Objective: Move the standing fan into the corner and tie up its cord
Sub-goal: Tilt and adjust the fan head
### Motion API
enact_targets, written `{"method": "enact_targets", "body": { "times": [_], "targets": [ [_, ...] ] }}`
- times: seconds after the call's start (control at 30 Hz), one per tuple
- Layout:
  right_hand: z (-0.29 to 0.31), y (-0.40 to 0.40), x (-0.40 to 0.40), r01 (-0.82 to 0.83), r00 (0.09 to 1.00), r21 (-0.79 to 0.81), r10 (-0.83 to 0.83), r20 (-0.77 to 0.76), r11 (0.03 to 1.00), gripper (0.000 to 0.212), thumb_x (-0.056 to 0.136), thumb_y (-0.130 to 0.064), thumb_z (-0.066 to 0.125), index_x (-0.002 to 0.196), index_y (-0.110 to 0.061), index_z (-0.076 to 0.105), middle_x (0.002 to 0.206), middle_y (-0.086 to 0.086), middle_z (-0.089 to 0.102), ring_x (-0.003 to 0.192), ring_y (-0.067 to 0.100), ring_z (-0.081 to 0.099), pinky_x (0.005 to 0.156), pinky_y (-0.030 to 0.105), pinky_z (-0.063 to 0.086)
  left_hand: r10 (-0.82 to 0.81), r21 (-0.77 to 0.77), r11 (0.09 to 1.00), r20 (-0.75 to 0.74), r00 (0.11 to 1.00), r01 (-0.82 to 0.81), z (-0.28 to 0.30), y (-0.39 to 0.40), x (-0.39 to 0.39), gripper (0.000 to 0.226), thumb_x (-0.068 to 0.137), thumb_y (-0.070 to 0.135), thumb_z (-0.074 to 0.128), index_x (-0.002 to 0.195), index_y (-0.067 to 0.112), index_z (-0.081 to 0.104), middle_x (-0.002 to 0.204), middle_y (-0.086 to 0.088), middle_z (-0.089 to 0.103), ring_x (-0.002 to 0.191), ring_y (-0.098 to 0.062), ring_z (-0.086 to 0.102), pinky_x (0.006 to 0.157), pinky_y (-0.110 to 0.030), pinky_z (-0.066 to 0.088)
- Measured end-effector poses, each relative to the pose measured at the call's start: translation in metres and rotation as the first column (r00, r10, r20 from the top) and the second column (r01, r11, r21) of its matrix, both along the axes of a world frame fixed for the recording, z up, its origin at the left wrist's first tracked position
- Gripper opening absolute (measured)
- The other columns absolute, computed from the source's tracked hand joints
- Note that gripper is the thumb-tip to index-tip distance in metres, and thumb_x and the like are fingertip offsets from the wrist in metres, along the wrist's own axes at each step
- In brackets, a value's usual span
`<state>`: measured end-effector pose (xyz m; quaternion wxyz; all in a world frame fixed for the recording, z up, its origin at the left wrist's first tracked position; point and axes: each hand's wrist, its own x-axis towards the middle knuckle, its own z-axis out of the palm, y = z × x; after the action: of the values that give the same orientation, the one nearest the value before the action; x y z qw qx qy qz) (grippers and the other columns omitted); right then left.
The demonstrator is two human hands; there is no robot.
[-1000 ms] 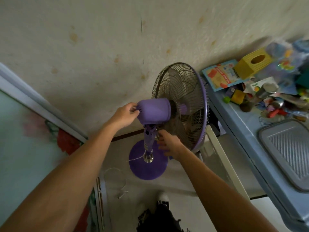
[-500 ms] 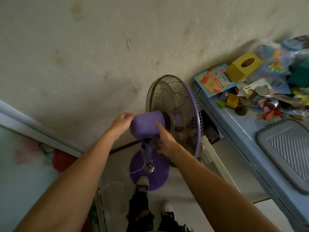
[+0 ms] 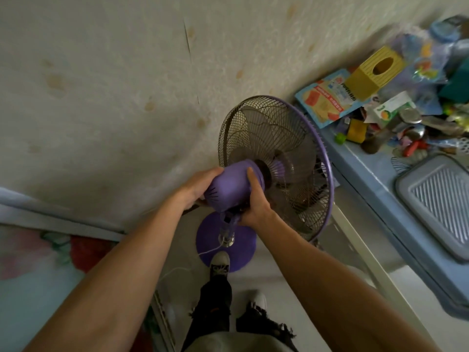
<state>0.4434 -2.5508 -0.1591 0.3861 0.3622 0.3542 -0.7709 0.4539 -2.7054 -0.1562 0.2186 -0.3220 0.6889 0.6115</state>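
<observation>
A shoe [image 3: 219,263] rests on the near rim of the round purple base [image 3: 242,243], and a white cord [image 3: 175,271] trails from the pole over the floor [image 3: 286,283] to the left. The left hand [image 3: 196,188] wraps the back of the fan [image 3: 275,165] motor housing; the right hand [image 3: 255,203] grips its near side, the neck below partly hidden. The fan stands close to the wall [image 3: 114,97], its cage almost against a cluttered blue counter [image 3: 365,171] at right. A tray [image 3: 436,199] there is cut off.
</observation>
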Motion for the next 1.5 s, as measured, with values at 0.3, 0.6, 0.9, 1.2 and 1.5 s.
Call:
{"method": "enact_targets", "body": {
  "times": [0.3, 0.6, 0.9, 1.2, 1.5],
  "targets": [
    [0.013, 0.001, -0.001, 0.000, 1.000, 0.099, 0.000, 0.001, 0.995, 0.083, 0.079, -0.058, 0.075, 0.140, -0.008, 0.052, 0.136, 0.019, 0.061, 0.117, 0.041, 0.062, 0.101, 0.060, 0.048, -0.007, 0.106, 0.994, -0.003, 1.000, 0.007, -0.003, 0.004, 0.011, 0.061, 0.076, 0.069, 0.063, 0.116, 0.023, 0.059, 0.105, -0.010, 0.071, 0.090, -0.034, 0.071, 0.070, -0.058, 0.060],
    [0.014, -0.002, -0.005, -0.012, 0.999, 0.178, 0.020, -0.043, 0.984, 0.082, 0.078, -0.055, 0.078, 0.140, -0.007, 0.052, 0.128, 0.019, 0.066, 0.110, 0.040, 0.067, 0.097, 0.059, 0.053, -0.051, 0.257, 0.966, 0.109, 0.993, 0.022, -0.001, -0.002, 0.006, 0.065, 0.068, 0.071, 0.070, 0.106, 0.018, 0.068, 0.087, -0.009, 0.078, 0.075, -0.027, 0.076, 0.067, -0.045, 0.061],
    [0.011, -0.014, 0.001, 0.120, 0.992, 0.210, -0.128, 0.023, 0.970, 0.096, 0.065, -0.056, 0.086, 0.140, -0.008, 0.051, 0.128, 0.021, 0.064, 0.107, 0.044, 0.067, 0.093, 0.065, 0.053, 0.038, 0.242, 0.967, 0.149, 0.988, -0.073, 0.001, 0.010, 0.000, 0.054, 0.071, 0.058, 0.075, 0.105, 0.017, 0.071, 0.091, -0.012, 0.078, 0.083, -0.032, 0.074, 0.074, -0.049, 0.061],
    [0.030, -0.007, -0.002, 0.246, 0.965, 0.192, -0.258, 0.041, 0.950, 0.091, 0.071, -0.048, 0.087, 0.141, -0.004, 0.048, 0.126, 0.022, 0.063, 0.102, 0.042, 0.068, 0.091, 0.064, 0.054, -0.024, 0.254, 0.967, 0.143, 0.989, -0.013, 0.027, 0.014, -0.013, 0.047, 0.070, 0.052, 0.078, 0.095, 0.012, 0.073, 0.079, -0.011, 0.078, 0.065, -0.026, 0.075, 0.053, -0.038, 0.060],
    [0.053, -0.012, -0.004, 0.286, 0.957, 0.173, -0.290, 0.002, 0.943, 0.097, 0.070, -0.054, 0.084, 0.144, -0.004, 0.047, 0.138, 0.020, 0.059, 0.116, 0.040, 0.063, 0.101, 0.059, 0.050, -0.013, 0.208, 0.978, 0.087, 0.996, -0.005, 0.061, 0.014, -0.024, 0.048, 0.068, 0.048, 0.079, 0.101, 0.013, 0.074, 0.088, -0.013, 0.078, 0.068, -0.027, 0.075, 0.057, -0.042, 0.061]
  ]
}}
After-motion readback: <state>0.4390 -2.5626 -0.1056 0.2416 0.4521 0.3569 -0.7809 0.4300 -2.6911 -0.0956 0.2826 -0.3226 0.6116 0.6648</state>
